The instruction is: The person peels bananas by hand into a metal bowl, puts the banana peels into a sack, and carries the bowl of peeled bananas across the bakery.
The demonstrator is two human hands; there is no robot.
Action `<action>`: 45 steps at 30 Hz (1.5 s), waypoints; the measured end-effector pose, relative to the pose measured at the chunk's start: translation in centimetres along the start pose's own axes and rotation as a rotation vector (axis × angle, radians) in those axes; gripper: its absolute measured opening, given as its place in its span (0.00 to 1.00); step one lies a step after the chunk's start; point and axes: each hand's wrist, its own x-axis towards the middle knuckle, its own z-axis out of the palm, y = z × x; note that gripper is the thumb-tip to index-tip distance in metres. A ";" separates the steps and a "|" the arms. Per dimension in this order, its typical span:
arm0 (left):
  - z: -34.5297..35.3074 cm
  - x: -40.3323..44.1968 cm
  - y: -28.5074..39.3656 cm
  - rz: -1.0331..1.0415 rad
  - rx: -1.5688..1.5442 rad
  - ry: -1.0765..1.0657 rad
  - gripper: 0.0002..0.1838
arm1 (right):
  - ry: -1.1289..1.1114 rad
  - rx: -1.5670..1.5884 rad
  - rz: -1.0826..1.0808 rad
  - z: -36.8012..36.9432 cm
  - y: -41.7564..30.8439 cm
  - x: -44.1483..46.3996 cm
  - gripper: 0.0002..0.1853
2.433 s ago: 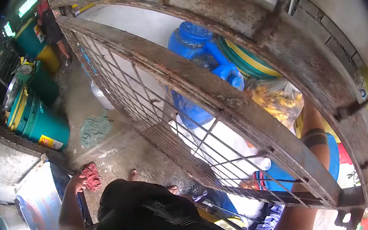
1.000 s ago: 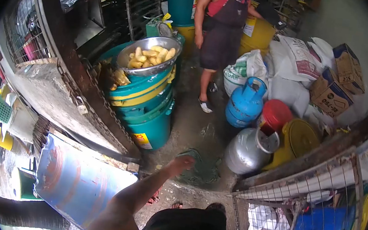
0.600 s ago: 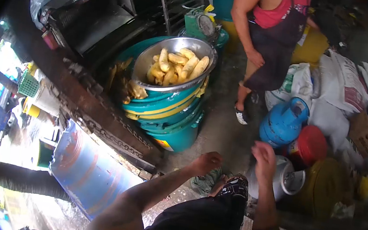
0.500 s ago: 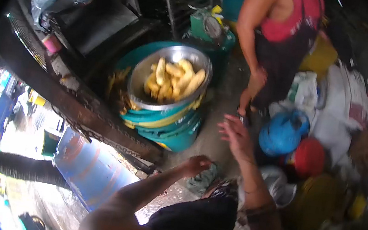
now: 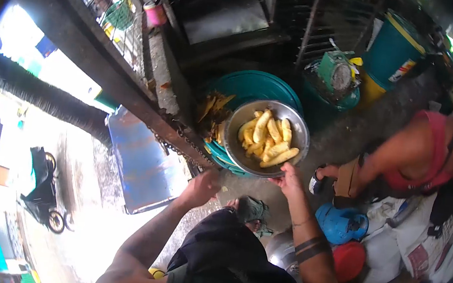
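Observation:
A wide metal bowl [image 5: 231,136] of peeled bananas [image 5: 267,138] rests on a stack of green tubs [image 5: 284,86]. My right hand [image 5: 288,182] pinches the bowl's near rim, thumb at the edge and fingers beneath. Left of the bowl, and apart from it, my left hand [image 5: 202,188] is smeared by motion near a hanging chain [image 5: 180,146]. Its fingers cannot be made out. Brown peels [image 5: 214,109] lie on the tub beside the bowl.
At the right a person in a red top [image 5: 434,150] bends down near a blue bundle [image 5: 342,223], a red container [image 5: 347,261] and white sacks [image 5: 394,247]. A green scale [image 5: 334,71] stands behind. A slanting beam [image 5: 105,67] and a blue drum [image 5: 145,160] are at left.
My right hand has moved from the air onto the bowl's rim. My left hand has come forward, nearer the bowl. The other person has gone from standing to bending low. The view has shifted.

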 end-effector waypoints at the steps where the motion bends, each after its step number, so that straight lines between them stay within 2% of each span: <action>1: 0.2 1.5 -1.6 0.113 0.022 0.126 0.21 | -0.025 0.015 0.001 0.0 -0.7 -1.2 0.16; 2: 0.8 2.9 -3.1 0.228 0.048 0.255 0.23 | -0.052 0.033 -0.003 -0.2 -1.4 -2.3 0.15; 3: 0.1 3.2 -1.4 0.245 0.116 0.371 0.25 | 0.030 0.003 0.036 -0.2 -2.3 -2.8 0.15; 6: -1.2 7.5 1.7 0.360 0.243 0.651 0.35 | 0.058 0.025 -0.028 0.1 -4.5 -4.8 0.15; 10: -2.3 15.7 2.2 0.127 0.205 0.648 0.41 | 0.141 -0.028 -0.035 -1.8 -8.1 -5.3 0.19; 12: -3.0 17.4 2.2 0.341 0.343 0.722 0.41 | 0.108 0.011 -0.046 -0.7 -10.6 -6.7 0.23; 14: -2.7 19.1 2.0 0.431 0.427 0.808 0.39 | 0.088 0.048 -0.023 -0.1 -13.0 -7.6 0.24; 15: -2.0 20.3 1.6 0.413 0.450 0.860 0.38 | 0.084 -0.025 -0.071 0.2 -14.0 -8.0 0.25; 18: -2.0 22.4 0.8 0.422 0.526 0.961 0.33 | 0.069 -0.012 -0.009 3.0 -17.1 -9.7 0.24; 19: -2.3 22.8 0.4 0.435 0.562 0.983 0.32 | 0.130 -0.007 -0.060 2.9 -17.6 -9.1 0.23; 21: -3.1 23.1 0.2 0.437 0.553 0.927 0.28 | 0.249 0.023 -0.160 2.2 -18.2 -7.3 0.21; 24: -4.3 23.0 0.2 0.462 0.574 0.821 0.27 | 0.208 -0.077 -0.138 0.8 -20.0 -4.3 0.17; 26: -4.7 22.8 0.0 0.421 0.443 0.775 0.27 | 0.117 -0.066 -0.159 0.5 -20.8 -2.0 0.15; 30: -3.6 22.9 -1.7 0.208 -0.122 0.732 0.28 | -0.007 -0.121 -0.110 0.1 -22.8 2.5 0.14; 32: -3.7 21.8 -0.6 0.033 -0.309 0.711 0.30 | -0.035 -0.131 -0.083 0.0 -23.5 4.7 0.12; 34: -4.7 18.2 4.5 -0.207 -0.412 0.722 0.32 | -0.119 -0.140 -0.057 0.0 -23.8 6.8 0.11; 35: -4.3 17.8 4.7 -0.048 -0.597 0.730 0.32 | -0.158 -0.149 -0.042 -0.1 -23.8 7.8 0.10; 38: -3.4 15.8 5.4 -0.041 -0.768 0.734 0.31 | -0.227 -0.185 0.009 -0.1 -23.4 10.8 0.10; 39: -3.2 15.0 5.1 0.035 -0.801 0.703 0.30 | -0.228 -0.199 0.034 0.3 -23.2 11.4 0.10; 45: -1.7 9.3 7.8 0.159 -1.107 0.761 0.30 | -0.236 -0.242 0.113 0.8 -19.6 15.5 0.11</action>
